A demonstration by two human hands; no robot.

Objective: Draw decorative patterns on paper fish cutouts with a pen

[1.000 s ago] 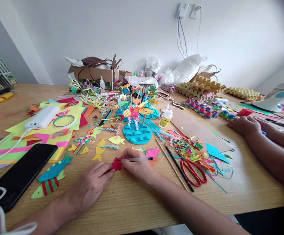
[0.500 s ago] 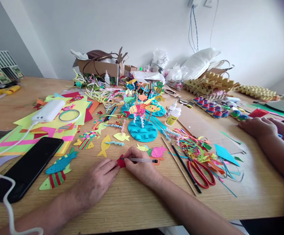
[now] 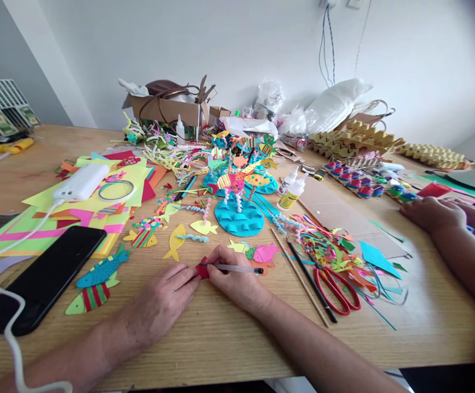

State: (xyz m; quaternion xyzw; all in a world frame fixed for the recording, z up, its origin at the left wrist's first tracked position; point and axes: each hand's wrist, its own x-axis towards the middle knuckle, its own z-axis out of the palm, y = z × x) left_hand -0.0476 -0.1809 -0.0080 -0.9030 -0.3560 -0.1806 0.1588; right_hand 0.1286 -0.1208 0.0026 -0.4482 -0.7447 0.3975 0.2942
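Head view: left hand (image 3: 161, 300) and right hand (image 3: 235, 281) nearly meet over the red paper (image 3: 202, 269), nearer the person than the blue base (image 3: 239, 218).
The left fingers lie along the paper's edge, likely to stop it sliding; whether the thumb pinches it cannot be told. The right hand closes on a pen (image 3: 241, 268) near its tip, a hold that suits fine control. Left of the base lies a yellow fish (image 3: 174, 244); nearer the person and to its right, scissors (image 3: 346, 305).
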